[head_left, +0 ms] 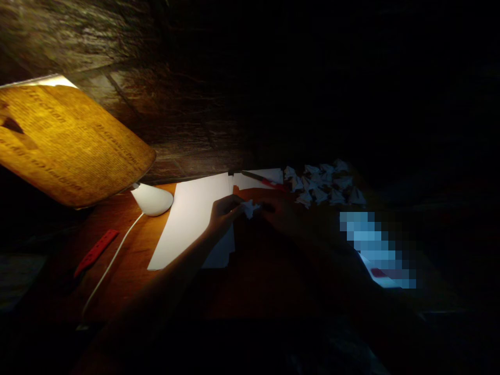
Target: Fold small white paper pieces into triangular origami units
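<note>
A small folded white paper figure (249, 209) is held up between my two hands over the wooden table. My left hand (225, 211) pinches it from the left side. My right hand (274, 211) lies in deep shadow, its closed fingers at the paper's right edge. Just left of and beneath my left hand is a stack of white paper sheets (191, 219). Behind my hands, a knife with a red handle (269, 182) rests across a smaller pile of white paper (244, 181). Several similar folded paper figures (320, 194) sit in rows to the right.
A lamp with a yellow printed shade (78, 146) leans in from the left, its white base (154, 202) beside the sheets. Its white cord (111, 260) crosses the table (133, 239) near a flat red object (96, 251). A lit, blurred screen (371, 239) lies right; a wall stands behind.
</note>
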Motion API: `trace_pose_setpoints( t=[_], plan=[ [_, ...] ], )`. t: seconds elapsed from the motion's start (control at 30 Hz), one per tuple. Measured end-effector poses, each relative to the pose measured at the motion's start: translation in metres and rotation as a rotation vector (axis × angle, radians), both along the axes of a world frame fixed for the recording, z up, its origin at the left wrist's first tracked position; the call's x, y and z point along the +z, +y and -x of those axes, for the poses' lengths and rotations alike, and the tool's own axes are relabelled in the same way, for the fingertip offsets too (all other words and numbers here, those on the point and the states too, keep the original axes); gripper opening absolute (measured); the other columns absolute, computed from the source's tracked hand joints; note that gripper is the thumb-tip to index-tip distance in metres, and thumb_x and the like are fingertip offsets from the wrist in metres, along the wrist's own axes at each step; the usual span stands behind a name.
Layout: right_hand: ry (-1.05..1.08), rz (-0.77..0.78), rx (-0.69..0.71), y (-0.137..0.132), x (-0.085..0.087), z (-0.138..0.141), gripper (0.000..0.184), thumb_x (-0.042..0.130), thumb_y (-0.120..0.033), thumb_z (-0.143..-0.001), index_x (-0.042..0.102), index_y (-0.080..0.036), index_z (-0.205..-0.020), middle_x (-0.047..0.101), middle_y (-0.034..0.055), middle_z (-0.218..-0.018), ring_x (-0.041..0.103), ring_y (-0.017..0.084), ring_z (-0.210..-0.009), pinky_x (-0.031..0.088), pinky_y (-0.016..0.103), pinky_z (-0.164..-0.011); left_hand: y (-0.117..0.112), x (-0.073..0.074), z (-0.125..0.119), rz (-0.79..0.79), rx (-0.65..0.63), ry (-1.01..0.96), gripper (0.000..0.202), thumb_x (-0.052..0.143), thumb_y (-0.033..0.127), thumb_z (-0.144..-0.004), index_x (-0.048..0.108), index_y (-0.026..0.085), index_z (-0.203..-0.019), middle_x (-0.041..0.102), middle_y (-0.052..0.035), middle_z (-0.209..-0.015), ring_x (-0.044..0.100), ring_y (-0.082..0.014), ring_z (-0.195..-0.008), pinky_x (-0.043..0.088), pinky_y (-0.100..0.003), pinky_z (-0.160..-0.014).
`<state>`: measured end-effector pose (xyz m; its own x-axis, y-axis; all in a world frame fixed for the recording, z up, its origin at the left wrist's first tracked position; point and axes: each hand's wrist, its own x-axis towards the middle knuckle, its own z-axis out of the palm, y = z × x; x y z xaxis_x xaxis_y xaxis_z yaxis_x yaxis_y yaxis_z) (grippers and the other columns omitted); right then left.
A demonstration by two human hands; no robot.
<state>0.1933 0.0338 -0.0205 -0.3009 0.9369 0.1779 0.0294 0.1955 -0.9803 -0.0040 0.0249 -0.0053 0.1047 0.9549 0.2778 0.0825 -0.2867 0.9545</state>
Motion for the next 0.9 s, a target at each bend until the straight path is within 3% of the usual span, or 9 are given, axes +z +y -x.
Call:
trace_pose_setpoints(
  t=[0.1,0.2,0.37,0.63,0.8,0.9],
  plan=[
    [-0.013,-0.016,-0.013,-0.001,-0.001,0.000,0.021,0.072,-0.020,-0.079,0.082,-0.021,-0.098,0.083,0.0049,-0.104,0.075,0.024,-0.097,0.056,0.041,-0.097,0.000,0.001,-0.001,0.030,0.006,-0.017,0.039,0.090,0.050,-0.075,0.073,0.015,-0.077,0.072,-0.0037,-0.070,0.067,-0.0157,-0.063,0.051,-0.024,-0.061],
    [-0.008,0.002,0.007,-0.001,0.000,-0.002,0.021,0.072,-0.021,-0.081,0.082,-0.021,-0.099,0.082,0.0044,-0.099,0.074,0.024,-0.092,0.058,0.038,-0.087,0.000,0.002,-0.002,0.033,0.003,-0.039,0.040,0.090,0.051,-0.075,0.073,0.015,-0.078,0.073,-0.0043,-0.070,0.067,-0.0159,-0.063,0.052,-0.024,-0.060],
    [-0.051,0.004,0.047,0.004,0.001,-0.006,0.019,0.067,-0.031,-0.089,0.080,-0.019,-0.081,0.079,0.0037,-0.083,0.071,0.021,-0.079,0.054,0.032,-0.073,0.001,0.001,-0.003,0.053,-0.008,-0.065,0.044,0.091,0.054,-0.074,0.073,0.014,-0.079,0.072,-0.0038,-0.069,0.066,-0.0154,-0.060,0.052,-0.025,-0.059],
    [-0.058,-0.054,0.005,0.001,0.005,-0.007,0.014,0.069,-0.026,-0.086,0.082,-0.021,-0.086,0.082,0.0054,-0.092,0.073,0.024,-0.087,0.057,0.036,-0.080,0.001,0.002,-0.003,0.040,-0.010,-0.031,0.045,0.090,0.056,-0.075,0.074,0.014,-0.086,0.073,-0.0047,-0.076,0.068,-0.0158,-0.066,0.053,-0.025,-0.062],
    [-0.007,0.084,0.056,0.000,0.012,-0.009,0.016,0.069,-0.021,-0.078,0.082,-0.022,-0.087,0.081,0.0037,-0.091,0.072,0.022,-0.086,0.056,0.036,-0.084,0.002,0.001,-0.002,0.020,-0.014,0.006,0.041,0.090,0.052,-0.076,0.075,0.014,-0.082,0.075,-0.0061,-0.077,0.068,-0.0162,-0.068,0.053,-0.025,-0.064],
    [0.003,0.150,0.069,-0.003,0.015,-0.009,0.016,0.070,-0.028,-0.080,0.082,-0.022,-0.089,0.080,0.0032,-0.089,0.071,0.021,-0.084,0.056,0.033,-0.079,0.002,-0.002,-0.001,-0.001,-0.057,0.060,0.036,0.089,0.048,-0.078,0.076,0.015,-0.083,0.076,-0.0067,-0.079,0.070,-0.0168,-0.070,0.055,-0.026,-0.067]
  ],
)
